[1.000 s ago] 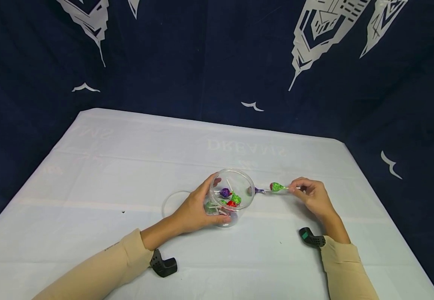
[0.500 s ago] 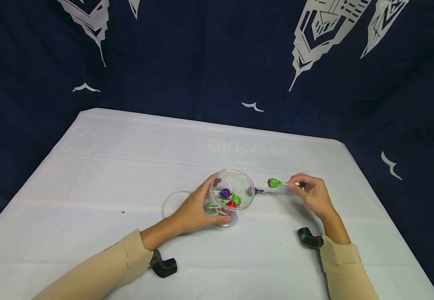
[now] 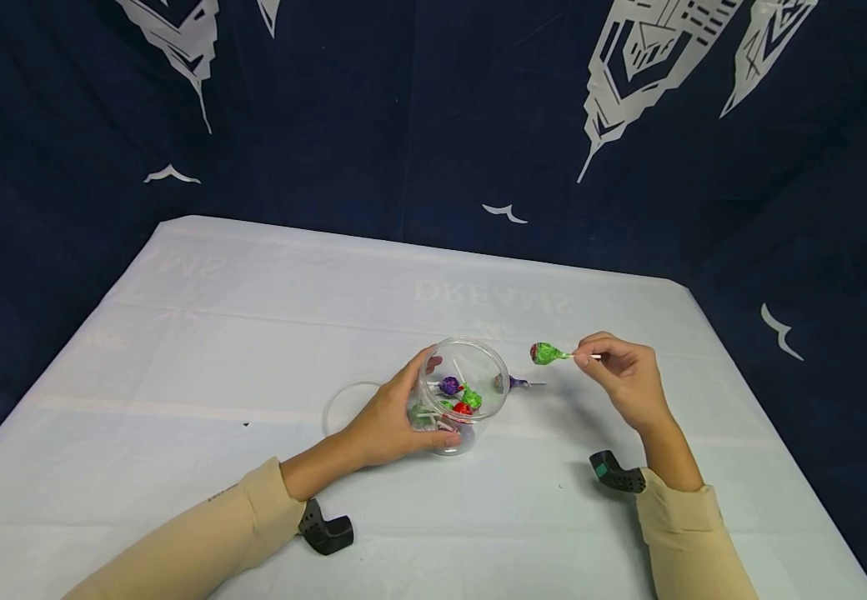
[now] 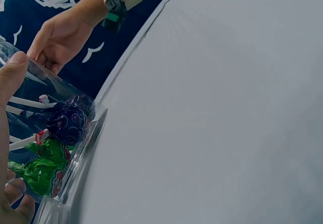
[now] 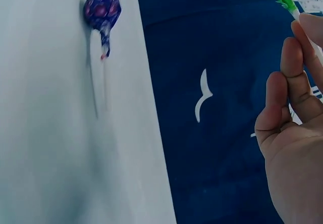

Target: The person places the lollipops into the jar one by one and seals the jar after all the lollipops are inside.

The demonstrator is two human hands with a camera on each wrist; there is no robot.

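We see the right hand [image 3: 624, 379] pinching the stick of a green lollipop [image 3: 548, 353] between thumb and fingers, its wrapped head pointing toward the other hand. The left hand [image 3: 392, 417] is curled round a clear jar [image 3: 482, 367], thumb on the near side. From the head we look into its mouth at purple, green and red lollipops. The left wrist view gives us their white sticks through the wall; the right wrist view shows us the full length of a purple lollipop [image 5: 103, 12] on the white table [image 3: 253, 358], whose head the head view partly puts behind the jar's rim. The green lollipop is raised above the table, between the hands, just left of the right fingertips and apart from the jar. Beyond hangs a navy cloth [image 3: 373, 108].
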